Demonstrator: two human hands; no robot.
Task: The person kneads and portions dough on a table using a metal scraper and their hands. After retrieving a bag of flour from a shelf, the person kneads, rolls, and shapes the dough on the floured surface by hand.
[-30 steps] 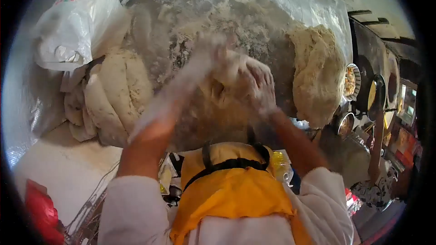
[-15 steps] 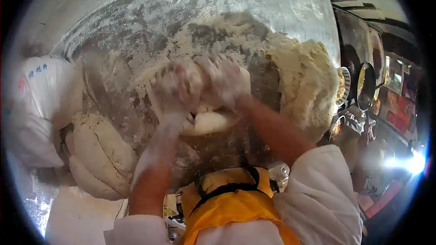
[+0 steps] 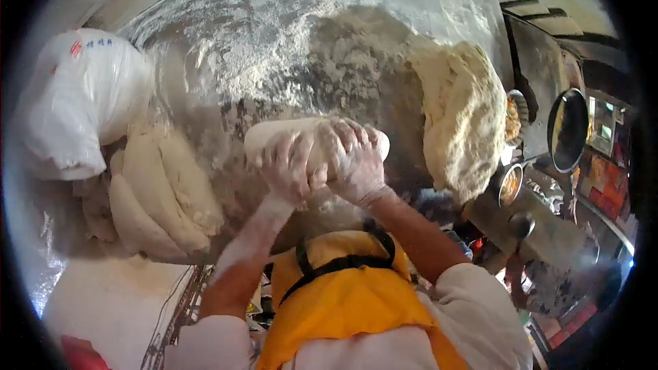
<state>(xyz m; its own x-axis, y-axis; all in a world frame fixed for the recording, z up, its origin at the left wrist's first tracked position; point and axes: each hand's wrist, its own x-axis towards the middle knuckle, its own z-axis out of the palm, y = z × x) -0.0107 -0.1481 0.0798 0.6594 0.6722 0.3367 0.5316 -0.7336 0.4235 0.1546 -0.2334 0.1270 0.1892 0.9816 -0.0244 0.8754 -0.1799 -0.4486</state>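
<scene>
A thick roll of pale dough [image 3: 264, 138] lies crosswise on the floured metal table [image 3: 274, 62], near its front edge. My left hand [image 3: 291, 164], dusted with flour, presses on the middle of the roll with fingers curved over it. Close beside it, my right hand [image 3: 358, 161] wraps over the roll's right part. The thumbs are near each other. A large lump of dough [image 3: 462, 120] rests to the right, and folded slabs of dough [image 3: 161, 195] lie to the left.
A white plastic bag [image 3: 86, 103] stands at the left. On the right are a black pan [image 3: 569, 130], a bowl of food [image 3: 510, 185] and a ladle [image 3: 521, 225]. Another person's hand [image 3: 515, 270] is at the lower right.
The dough between my hands was folded and partly covered; now it is a compact roll. My hands have moved from apart to side by side on top of it. The view has shifted.
</scene>
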